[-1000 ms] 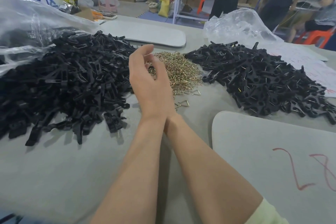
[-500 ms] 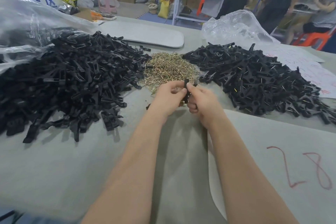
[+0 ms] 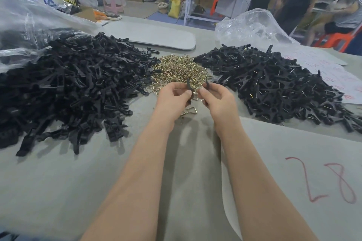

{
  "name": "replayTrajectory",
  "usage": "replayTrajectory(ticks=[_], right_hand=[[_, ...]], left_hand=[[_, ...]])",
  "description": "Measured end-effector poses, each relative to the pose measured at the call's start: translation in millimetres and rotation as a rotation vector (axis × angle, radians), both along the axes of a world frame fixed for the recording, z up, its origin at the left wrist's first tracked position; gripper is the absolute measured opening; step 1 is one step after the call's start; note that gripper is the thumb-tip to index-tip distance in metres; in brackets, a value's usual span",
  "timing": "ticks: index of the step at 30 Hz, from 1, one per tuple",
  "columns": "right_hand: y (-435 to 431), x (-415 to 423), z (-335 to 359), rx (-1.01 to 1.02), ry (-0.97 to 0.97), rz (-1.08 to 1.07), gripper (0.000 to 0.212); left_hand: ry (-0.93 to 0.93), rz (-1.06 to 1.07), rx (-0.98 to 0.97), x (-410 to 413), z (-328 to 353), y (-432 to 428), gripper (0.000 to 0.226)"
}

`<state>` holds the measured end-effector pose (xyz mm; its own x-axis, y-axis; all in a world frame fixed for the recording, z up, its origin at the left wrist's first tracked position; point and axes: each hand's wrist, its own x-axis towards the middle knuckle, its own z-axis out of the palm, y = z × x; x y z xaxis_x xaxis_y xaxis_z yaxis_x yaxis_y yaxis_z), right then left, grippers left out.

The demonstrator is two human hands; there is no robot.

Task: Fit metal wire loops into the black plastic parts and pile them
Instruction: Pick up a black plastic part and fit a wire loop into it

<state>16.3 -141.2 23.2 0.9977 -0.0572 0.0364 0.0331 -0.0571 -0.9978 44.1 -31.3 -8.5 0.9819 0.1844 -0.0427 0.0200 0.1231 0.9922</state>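
Observation:
A big heap of black plastic parts (image 3: 64, 88) covers the table's left side. A small mound of brass-coloured wire loops (image 3: 180, 69) lies in the middle. On the right is a second pile of black parts with wire fitted (image 3: 274, 84). Just in front of the wire mound, my left hand (image 3: 172, 100) pinches a black plastic part (image 3: 189, 88) that stands upright between its fingers. My right hand (image 3: 217, 100) pinches another black piece (image 3: 207, 85) close beside it. A few loose wire loops (image 3: 188, 112) lie on the table under my hands.
Clear plastic bags sit at the far left (image 3: 29, 17) and far right (image 3: 252, 25). A grey board marked "28" (image 3: 303, 172) lies at the near right, another grey board (image 3: 154, 35) at the back. People stand and sit beyond the table's far right edge.
One second ago my left hand was raised, open, in front of the wire mound. Then both hands met on a black part; now they are slightly apart, each pinching a black piece.

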Motion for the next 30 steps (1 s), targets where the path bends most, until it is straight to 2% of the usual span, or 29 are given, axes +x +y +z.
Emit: replayTrajectory(ticks=[3, 7, 12, 17, 22, 26, 29, 30], right_hand=[[-2, 3, -3, -0.026, -0.04, -0.048, 0.008], [1, 4, -4, -0.089, -0.113, -0.026, 0.011], [6, 1, -4, -0.14, -0.227, -0.075, 0.034], [7, 1, -7, -0.144, -0.246, -0.12, 0.027], [3, 5, -7, -0.056, -0.2, -0.206, 0.025], [1, 7, -10, -0.026, -0.155, -0.222, 0.02], [-1, 8, -11, -0.025, -0.133, -0.195, 0.004], [-1, 8, -11, -0.028, -0.131, -0.173, 0.009]], left_hand=[[-0.021, -0.001, -0.064, -2, 1, 0, 0.023], [-0.055, 0.001, -0.101, -6, 5, 0, 0.016], [-0.069, 0.011, -0.148, -8, 9, -1, 0.013], [-0.038, -0.064, -0.224, -8, 13, -3, 0.022], [-0.025, -0.16, -0.159, -12, 15, -4, 0.031], [-0.089, -0.19, 0.045, -14, 12, -4, 0.038], [-0.145, -0.164, 0.181, -14, 10, -4, 0.03], [-0.163, -0.142, 0.232, -13, 9, -3, 0.025]])
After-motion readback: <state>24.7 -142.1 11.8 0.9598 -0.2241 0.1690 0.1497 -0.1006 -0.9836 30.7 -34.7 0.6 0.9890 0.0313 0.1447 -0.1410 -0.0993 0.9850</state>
